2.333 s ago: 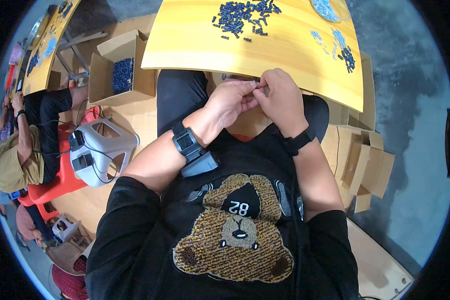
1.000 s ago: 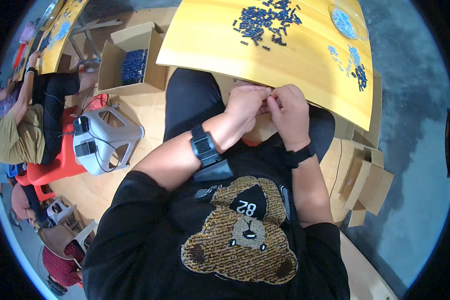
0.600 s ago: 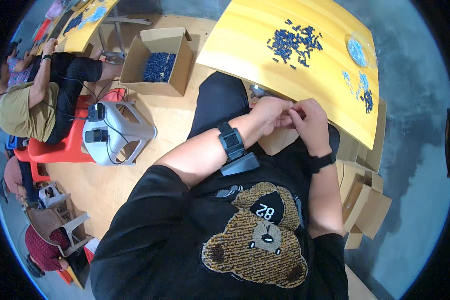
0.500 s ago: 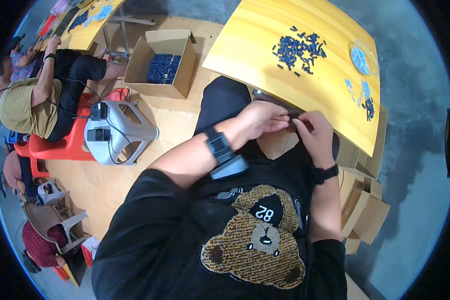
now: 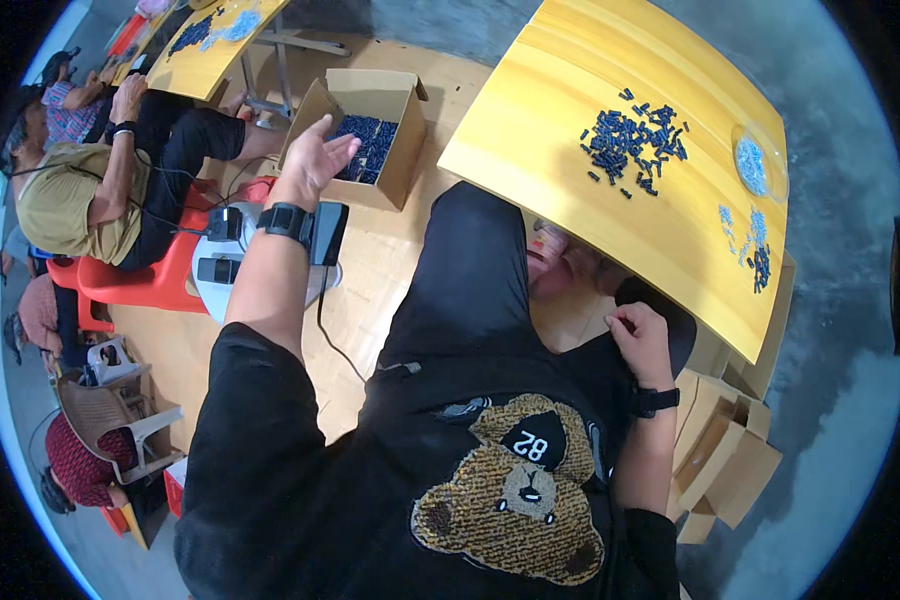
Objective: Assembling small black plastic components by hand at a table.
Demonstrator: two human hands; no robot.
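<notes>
Fingers spread and holding nothing, my left hand (image 5: 315, 160) reaches out over the open cardboard box (image 5: 398, 100) of small dark blue parts (image 5: 365, 140) on the floor at my left, not touching them. My right hand (image 5: 642, 340) rests on my lap with thumb and forefinger pinched together; whether anything sits between them I cannot tell. Just above it runs the edge of the yellow table (image 5: 570, 190), which carries a loose heap of dark blue pieces (image 5: 632, 140).

yellow wooden table (image 5: 570, 150), dark blue small parts (image 5: 632, 140), brown cardboard box (image 5: 395, 150), red plastic chair (image 5: 135, 285).
</notes>
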